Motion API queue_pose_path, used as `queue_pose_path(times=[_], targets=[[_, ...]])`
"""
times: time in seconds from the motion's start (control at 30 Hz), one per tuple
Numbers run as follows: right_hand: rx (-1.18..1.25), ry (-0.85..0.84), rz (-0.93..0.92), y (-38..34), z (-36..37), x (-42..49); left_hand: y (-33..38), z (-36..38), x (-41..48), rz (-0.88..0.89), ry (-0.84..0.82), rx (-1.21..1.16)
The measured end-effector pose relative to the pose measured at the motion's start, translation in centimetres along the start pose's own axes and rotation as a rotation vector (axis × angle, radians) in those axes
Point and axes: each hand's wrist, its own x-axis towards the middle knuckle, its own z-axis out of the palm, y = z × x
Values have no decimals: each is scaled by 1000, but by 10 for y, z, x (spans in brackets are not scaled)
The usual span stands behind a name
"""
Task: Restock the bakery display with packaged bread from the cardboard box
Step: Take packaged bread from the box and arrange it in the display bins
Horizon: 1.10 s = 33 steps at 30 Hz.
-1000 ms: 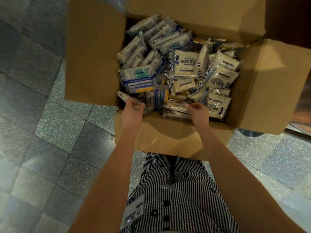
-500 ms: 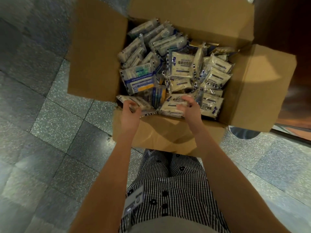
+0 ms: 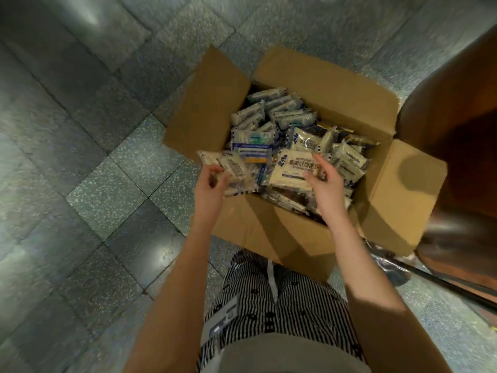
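An open cardboard box [image 3: 204, 111] stands on the tiled floor, filled with several clear and white packets of bread [image 3: 271, 109]. My left hand [image 3: 212, 184] grips one packet [image 3: 231, 168] lifted above the box's near left corner. My right hand [image 3: 322, 181] holds a larger white packet with blue print [image 3: 290, 170] by its right end, raised over the near part of the box. Both packets are clear of the pile beneath.
Grey speckled floor tiles [image 3: 107, 184] spread to the left and behind the box. A dark brown wooden cabinet or counter [image 3: 462, 157] rises right of the box. A black rod [image 3: 430, 278] lies on the floor at lower right.
Both hands have lifted their packets up out of the box and toward me. The camera has risen and pulled back, so the box looks smaller and farther.
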Motion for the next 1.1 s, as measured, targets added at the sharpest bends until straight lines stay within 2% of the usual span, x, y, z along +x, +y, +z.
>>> queue_pose_path(times=[0.1, 0.3, 0.47, 0.67, 0.77, 0.9, 1.0, 1.1], targets=[[-7, -80, -84, -23, 2, -12, 4, -15, -31, 40, 113, -67], [-66, -307, -217, -46, 15, -52, -3, -41, -116, -8, 331, -299], [-101, -501, -353, -46, 40, -97, -37, -63, -191, -109, 593, -427], [-201, -715, -467, -34, 83, -161, -66, -88, -281, -124, 955, -522], [-257, -856, -503, -24, 106, -204, -84, -103, -335, -114, 1037, -573], [-306, -1083, -507, -3, 130, -277, -114, -115, -414, -177, 1161, -556], [-344, -1211, -536, 19, 139, -341, -145, -113, -480, -278, 1323, -553], [-382, -1320, -570, 52, 139, -410, -180, -103, -554, -328, 1522, -452]])
